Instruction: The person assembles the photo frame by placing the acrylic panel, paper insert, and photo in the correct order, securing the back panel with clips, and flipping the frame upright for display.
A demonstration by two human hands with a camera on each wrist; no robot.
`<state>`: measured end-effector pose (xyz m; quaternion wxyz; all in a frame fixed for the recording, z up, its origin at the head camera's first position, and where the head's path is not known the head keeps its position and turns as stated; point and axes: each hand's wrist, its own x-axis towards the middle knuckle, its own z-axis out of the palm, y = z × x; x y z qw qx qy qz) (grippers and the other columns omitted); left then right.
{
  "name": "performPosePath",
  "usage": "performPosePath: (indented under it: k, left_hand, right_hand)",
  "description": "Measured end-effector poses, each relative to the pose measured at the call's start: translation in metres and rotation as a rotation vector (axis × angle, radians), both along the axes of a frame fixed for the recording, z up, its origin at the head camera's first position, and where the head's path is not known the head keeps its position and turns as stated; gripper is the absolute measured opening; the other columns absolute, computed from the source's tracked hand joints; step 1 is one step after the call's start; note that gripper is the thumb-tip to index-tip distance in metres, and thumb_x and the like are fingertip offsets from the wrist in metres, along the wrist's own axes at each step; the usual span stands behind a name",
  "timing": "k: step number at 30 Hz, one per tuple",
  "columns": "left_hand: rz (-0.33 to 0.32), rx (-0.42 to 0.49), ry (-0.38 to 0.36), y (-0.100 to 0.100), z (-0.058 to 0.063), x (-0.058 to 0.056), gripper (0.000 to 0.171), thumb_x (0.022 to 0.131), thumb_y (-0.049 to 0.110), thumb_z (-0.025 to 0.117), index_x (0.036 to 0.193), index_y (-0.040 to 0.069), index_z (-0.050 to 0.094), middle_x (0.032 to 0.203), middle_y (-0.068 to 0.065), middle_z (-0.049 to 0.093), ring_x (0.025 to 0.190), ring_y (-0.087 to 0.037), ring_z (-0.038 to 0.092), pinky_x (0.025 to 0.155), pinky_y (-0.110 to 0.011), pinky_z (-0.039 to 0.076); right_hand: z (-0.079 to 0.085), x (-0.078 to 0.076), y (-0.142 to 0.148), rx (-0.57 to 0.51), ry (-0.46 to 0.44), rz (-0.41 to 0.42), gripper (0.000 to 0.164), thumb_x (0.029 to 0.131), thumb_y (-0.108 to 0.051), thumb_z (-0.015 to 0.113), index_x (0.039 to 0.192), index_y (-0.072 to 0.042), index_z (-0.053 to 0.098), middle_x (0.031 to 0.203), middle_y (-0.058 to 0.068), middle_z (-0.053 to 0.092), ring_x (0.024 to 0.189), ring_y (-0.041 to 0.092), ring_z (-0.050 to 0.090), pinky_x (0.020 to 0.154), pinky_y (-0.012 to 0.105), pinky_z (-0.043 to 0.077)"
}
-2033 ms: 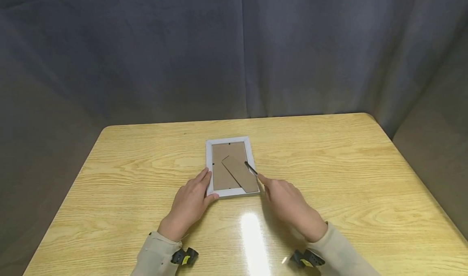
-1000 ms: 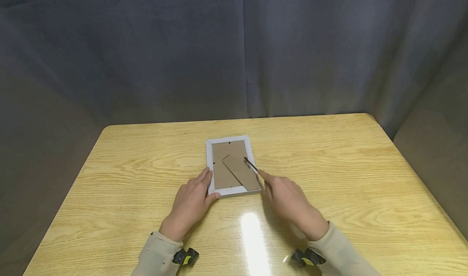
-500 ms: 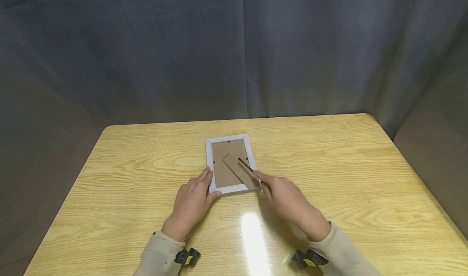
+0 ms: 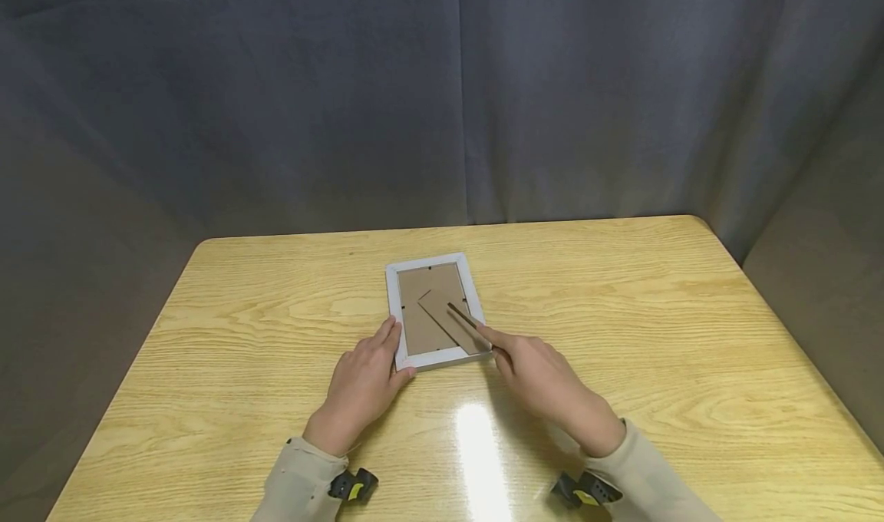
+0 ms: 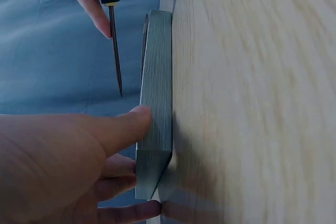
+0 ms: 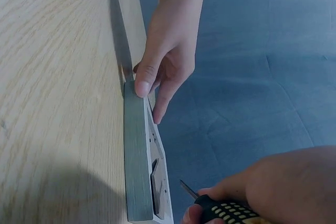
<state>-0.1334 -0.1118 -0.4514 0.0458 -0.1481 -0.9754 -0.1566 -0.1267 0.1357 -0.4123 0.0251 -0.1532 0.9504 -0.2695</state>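
Note:
A picture frame (image 4: pixel 469 282) lies face down on the table, its brown backing board (image 4: pixel 423 330) and slanted stand leg (image 4: pixel 449 318) upward. Small dark tabs sit along the edges of the board. My left hand (image 4: pixel 362 384) grips the frame's near left corner, thumb on the near edge and fingers along the left side. My right hand (image 4: pixel 542 372) holds a screwdriver (image 5: pixel 116 51) by its black and yellow handle (image 6: pixel 226 211), index finger stretched along it. In the left wrist view the tip is apart from the frame; in the head view it appears over the stand leg.
The wood-grain table (image 4: pixel 656 315) spreads out around the frame, with a bright light reflection near its front. A dark grey curtain (image 4: pixel 311 107) hangs behind and at both sides. Each wrist wears a small black camera (image 4: pixel 354 485).
The screwdriver tip has moved left from the frame's right inner edge to over the stand leg, uncovering a dark tab there. The frame has turned slightly, its near right corner shifting away.

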Motion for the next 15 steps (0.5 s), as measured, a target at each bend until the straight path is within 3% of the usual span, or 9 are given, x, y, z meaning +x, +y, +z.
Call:
performPosePath:
  k: [10, 15]
  left_hand:
    - [0.004, -0.005, 0.023, -0.0003, -0.0002, -0.0005, 0.072, 0.082, 0.041, 0.066, 0.140, 0.002, 0.046, 0.146, -0.015, 0.042, 0.115, -0.035, 0.055, 0.083, -0.051, 0.048]
    - [0.010, 0.001, 0.017, 0.0000, -0.0005, -0.0008, 0.072, 0.082, 0.041, 0.067, 0.140, 0.002, 0.046, 0.146, -0.014, 0.042, 0.116, -0.035, 0.054, 0.084, -0.052, 0.047]
  right_hand:
    - [-0.0002, -0.0002, -0.0007, 0.005, -0.005, 0.021, 0.045, 0.096, -0.015, 0.042, 0.139, -0.024, 0.051, 0.056, -0.002, 0.042, 0.040, 0.006, 0.027, 0.037, 0.021, 0.028]
    - [0.0018, 0.0027, -0.0016, 0.012, 0.004, 0.034, 0.043, 0.095, -0.013, 0.043, 0.135, -0.021, 0.055, 0.054, -0.003, 0.036, 0.041, 0.006, 0.027, 0.038, 0.022, 0.029]
